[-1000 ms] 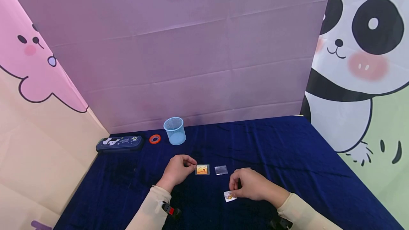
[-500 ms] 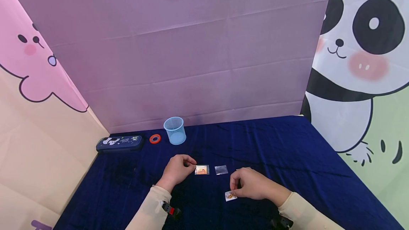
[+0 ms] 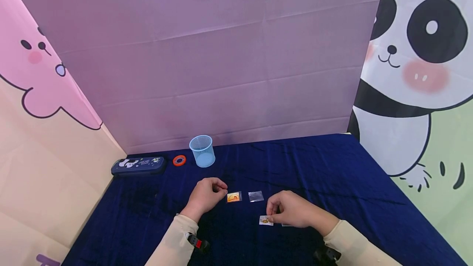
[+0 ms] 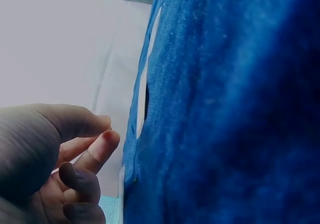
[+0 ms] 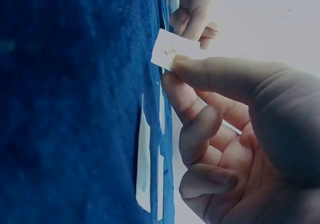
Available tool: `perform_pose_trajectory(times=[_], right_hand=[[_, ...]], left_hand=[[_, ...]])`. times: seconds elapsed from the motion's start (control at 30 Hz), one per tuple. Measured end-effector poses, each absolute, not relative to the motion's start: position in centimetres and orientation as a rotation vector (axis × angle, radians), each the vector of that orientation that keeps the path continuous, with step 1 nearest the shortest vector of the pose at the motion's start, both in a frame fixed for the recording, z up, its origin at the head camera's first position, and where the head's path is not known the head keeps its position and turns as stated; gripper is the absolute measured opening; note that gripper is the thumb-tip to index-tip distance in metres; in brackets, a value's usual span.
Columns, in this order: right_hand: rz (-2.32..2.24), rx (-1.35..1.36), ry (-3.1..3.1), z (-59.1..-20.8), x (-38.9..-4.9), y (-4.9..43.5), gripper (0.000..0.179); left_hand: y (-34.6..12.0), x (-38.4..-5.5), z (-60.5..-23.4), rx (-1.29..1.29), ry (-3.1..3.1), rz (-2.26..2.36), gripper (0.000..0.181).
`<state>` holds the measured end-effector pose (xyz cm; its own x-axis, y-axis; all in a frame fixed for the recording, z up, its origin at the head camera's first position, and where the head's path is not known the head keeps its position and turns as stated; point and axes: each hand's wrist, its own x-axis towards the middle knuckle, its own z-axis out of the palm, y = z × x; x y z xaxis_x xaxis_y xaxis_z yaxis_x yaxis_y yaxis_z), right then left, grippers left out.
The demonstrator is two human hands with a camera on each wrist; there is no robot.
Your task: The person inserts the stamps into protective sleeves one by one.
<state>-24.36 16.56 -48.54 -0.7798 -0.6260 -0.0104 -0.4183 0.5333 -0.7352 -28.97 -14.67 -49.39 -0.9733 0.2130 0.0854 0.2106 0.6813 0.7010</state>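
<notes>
My right hand (image 3: 292, 208) pinches a small white postage stamp (image 3: 265, 220) between thumb and finger. In the right wrist view the stamp (image 5: 172, 48) shows its perforated edge and a small faint picture, held above the cloth. My left hand (image 3: 207, 195) hovers at the left edge of a clear sleeve holding an orange-and-yellow stamp (image 3: 233, 197). In the left wrist view the left hand (image 4: 65, 159) has thumb and fingertip close together above the cloth, with nothing visible held. To the right lies another clear plastic sleeve (image 3: 256, 196).
On the dark blue cloth (image 3: 332, 167), a navy pencil case (image 3: 138, 166), an orange tape roll (image 3: 179, 160) and a light blue mesh pen cup (image 3: 202, 152) stand at the back left. A pale flat piece (image 3: 286, 225) peeks out under my right hand.
My right hand has risen slightly in the head view and turned the stamp more level. A pale edge now shows below that hand. The orange stamp's sleeve shifted slightly; my left hand is nearly still.
</notes>
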Motion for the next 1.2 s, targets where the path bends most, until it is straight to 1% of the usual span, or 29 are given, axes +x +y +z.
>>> perform_pose_trajectory(times=[0.3, 0.7, 1.0, 1.2], right_hand=[[-1.132, -0.793, 2.555, -48.1, -24.8, 17.5, 0.013], [-1.203, -0.797, 2.641, -47.8, -25.6, 19.0, 0.014], [-1.262, -0.681, 2.760, -47.6, -26.5, 20.5, 0.011], [-1.327, -0.549, 2.830, -47.8, -27.4, 21.8, 0.008]], left_hand=[[-14.2, -28.7, -48.6, 0.419, 2.905, 1.191, 0.004], [-12.8, -28.3, -48.0, 0.491, 2.906, 1.141, 0.007], [-11.3, -28.6, -48.2, 0.553, 2.906, 1.082, 0.012], [-10.2, -28.8, -48.4, 0.582, 2.868, 1.084, 0.015]])
